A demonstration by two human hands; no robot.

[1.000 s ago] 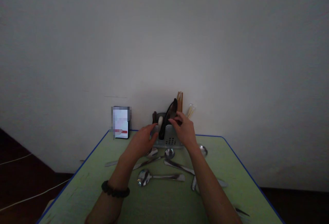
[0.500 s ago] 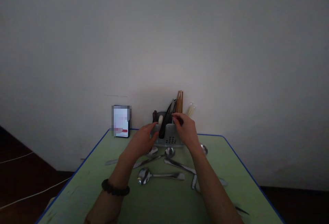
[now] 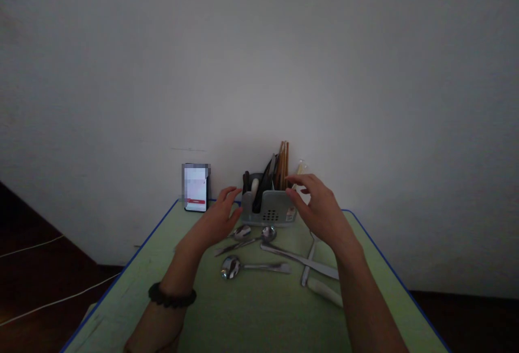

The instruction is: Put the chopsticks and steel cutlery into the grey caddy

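Observation:
A grey plastic cutlery holder (image 3: 270, 211) stands at the far edge of the green table (image 3: 251, 310), against the wall. Dark-handled utensils and wooden chopsticks (image 3: 283, 161) stick up from it. My left hand (image 3: 219, 218) hovers just left of the holder, fingers apart, holding nothing. My right hand (image 3: 320, 210) hovers at the holder's right side, fingers curled loosely and apart, with nothing in them. Several steel spoons (image 3: 243, 267) lie on the table in front of the holder, between my forearms.
A phone (image 3: 196, 187) stands upright at the table's far left, leaning on the white wall. A white-handled utensil (image 3: 324, 291) lies by my right forearm. White cables run over the dark floor at left. The table has a blue rim.
Both hands have let go of the holder and its dark utensil and drawn back to either side. The dark utensil now stands inside the holder. The view has shifted slightly.

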